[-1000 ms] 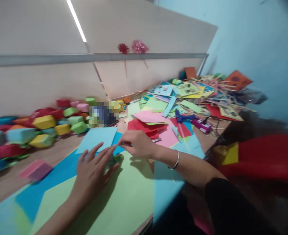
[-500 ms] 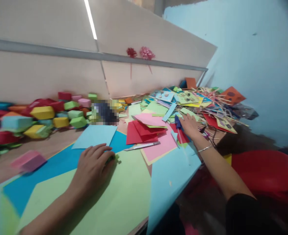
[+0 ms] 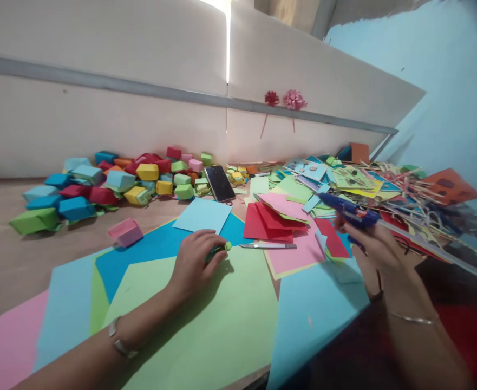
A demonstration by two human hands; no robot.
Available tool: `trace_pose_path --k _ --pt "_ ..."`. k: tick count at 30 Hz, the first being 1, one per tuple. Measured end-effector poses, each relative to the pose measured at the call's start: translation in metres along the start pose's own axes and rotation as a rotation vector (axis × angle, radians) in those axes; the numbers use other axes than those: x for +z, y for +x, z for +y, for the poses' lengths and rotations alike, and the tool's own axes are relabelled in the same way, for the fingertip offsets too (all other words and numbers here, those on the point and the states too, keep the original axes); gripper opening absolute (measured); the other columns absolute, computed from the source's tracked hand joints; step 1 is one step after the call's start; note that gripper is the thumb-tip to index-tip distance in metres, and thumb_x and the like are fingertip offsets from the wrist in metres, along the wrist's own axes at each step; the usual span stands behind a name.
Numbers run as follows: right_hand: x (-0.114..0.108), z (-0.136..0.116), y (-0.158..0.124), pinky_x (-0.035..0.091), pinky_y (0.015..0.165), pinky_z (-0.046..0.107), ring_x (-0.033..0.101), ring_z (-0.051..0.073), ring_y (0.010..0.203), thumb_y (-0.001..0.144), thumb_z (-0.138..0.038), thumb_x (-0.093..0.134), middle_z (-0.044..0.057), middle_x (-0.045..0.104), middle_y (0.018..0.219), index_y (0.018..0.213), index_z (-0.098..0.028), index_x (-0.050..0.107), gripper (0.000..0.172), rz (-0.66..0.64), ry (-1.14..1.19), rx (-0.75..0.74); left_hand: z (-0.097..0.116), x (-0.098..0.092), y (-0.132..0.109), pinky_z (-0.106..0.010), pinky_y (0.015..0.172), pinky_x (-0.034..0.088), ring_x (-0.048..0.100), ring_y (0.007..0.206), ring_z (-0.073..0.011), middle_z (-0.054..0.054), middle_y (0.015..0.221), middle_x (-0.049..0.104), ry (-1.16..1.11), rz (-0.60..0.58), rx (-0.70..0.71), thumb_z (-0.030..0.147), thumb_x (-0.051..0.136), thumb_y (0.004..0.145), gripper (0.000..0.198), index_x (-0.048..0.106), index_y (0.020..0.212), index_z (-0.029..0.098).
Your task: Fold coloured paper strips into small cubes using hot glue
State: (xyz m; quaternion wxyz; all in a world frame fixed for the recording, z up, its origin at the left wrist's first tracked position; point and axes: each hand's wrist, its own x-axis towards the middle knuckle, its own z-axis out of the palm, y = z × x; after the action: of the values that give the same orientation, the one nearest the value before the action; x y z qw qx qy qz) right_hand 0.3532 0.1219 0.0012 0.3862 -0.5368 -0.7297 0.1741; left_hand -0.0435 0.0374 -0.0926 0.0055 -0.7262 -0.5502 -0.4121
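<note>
My right hand [image 3: 374,244] is wrapped round the handle of a blue glue gun [image 3: 350,208], raised over the table's right edge. Its nozzle points left, and a long clear glue stick [image 3: 437,249] sticks out of its back. Over the large light green sheet [image 3: 222,319], my left hand [image 3: 197,260] is closed on a small green folded paper piece [image 3: 227,246], mostly hidden by the fingers. A craft knife [image 3: 268,246] lies between the hands. Beside it are red folded papers [image 3: 268,222] on a pink sheet [image 3: 291,257].
Several coloured paper boxes [image 3: 146,172] are heaped at the back left, with a pink one [image 3: 125,233] nearer. A phone [image 3: 219,183] lies behind a light blue sheet [image 3: 201,215]. Paper crafts and sticks [image 3: 355,179] pile up at the back right. A white panel [image 3: 100,124] stands behind.
My right hand has picked up the glue gun and lifted it toward the right. My left hand still holds the green piece. The view has turned left, bringing more boxes into sight.
</note>
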Motion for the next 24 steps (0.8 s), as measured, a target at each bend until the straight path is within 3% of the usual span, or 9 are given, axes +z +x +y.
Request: trace_pose_path --k 1,4,8,14,20,24 --pt "0.012 -0.010 -0.012 0.059 0.074 0.034 0.071 0.025 0.084 0.089 -0.059 0.060 0.008 0.076 0.090 0.096 -0.021 0.074 0.041 -0.043 0.036 -0.021 0.000 0.001 -0.001 -0.051 0.091 0.050 0.070 0.110 -0.0354 -0.010 0.098 0.082 0.027 -0.017 0.034 0.031 0.054 0.096 0.022 0.074 0.094 0.022" --pt "0.054 -0.041 -0.043 0.059 0.069 0.031 0.069 0.022 0.076 0.093 -0.062 0.059 0.007 0.075 0.084 0.091 -0.020 0.073 0.044 -0.375 0.169 -0.107 0.002 0.002 -0.004 -0.052 0.094 0.048 0.069 0.112 -0.0349 -0.009 0.101 0.082 0.095 -0.034 0.125 0.026 0.052 0.099 0.020 0.071 0.095 0.022" --pt "0.091 -0.066 -0.059 0.059 0.069 0.033 0.068 0.023 0.077 0.095 -0.063 0.055 0.007 0.074 0.088 0.090 -0.021 0.071 0.045 -0.456 0.192 -0.217 0.009 0.000 -0.008 -0.056 0.102 0.042 0.069 0.115 -0.0343 -0.006 0.096 0.082 0.170 -0.029 0.201 0.018 0.054 0.098 0.016 0.069 0.094 0.022" --pt "0.095 -0.067 -0.058 0.057 0.071 0.032 0.068 0.021 0.076 0.099 -0.059 0.051 0.006 0.071 0.083 0.079 -0.022 0.066 0.045 -0.516 0.160 -0.207 0.014 0.000 -0.007 -0.059 0.106 0.038 0.070 0.113 -0.0339 -0.005 0.091 0.082 0.194 -0.016 0.205 0.016 0.057 0.097 0.015 0.070 0.092 0.023" --pt "0.098 -0.063 -0.061 0.055 0.068 0.033 0.067 0.021 0.073 0.097 -0.052 0.057 0.004 0.072 0.081 0.089 -0.022 0.063 0.031 -0.549 0.144 -0.143 0.013 0.001 -0.007 -0.060 0.104 0.040 0.071 0.110 -0.0341 -0.005 0.092 0.082 0.194 -0.031 0.231 0.016 0.055 0.099 0.018 0.070 0.092 0.022" --pt "0.099 -0.062 -0.060 0.052 0.069 0.034 0.065 0.021 0.073 0.097 -0.049 0.055 0.004 0.070 0.080 0.083 -0.022 0.059 0.031 -0.591 0.107 -0.162 0.013 -0.001 -0.006 -0.058 0.103 0.040 0.072 0.108 -0.0322 -0.003 0.091 0.082 0.189 -0.044 0.251 0.016 0.053 0.100 0.019 0.069 0.093 0.022"
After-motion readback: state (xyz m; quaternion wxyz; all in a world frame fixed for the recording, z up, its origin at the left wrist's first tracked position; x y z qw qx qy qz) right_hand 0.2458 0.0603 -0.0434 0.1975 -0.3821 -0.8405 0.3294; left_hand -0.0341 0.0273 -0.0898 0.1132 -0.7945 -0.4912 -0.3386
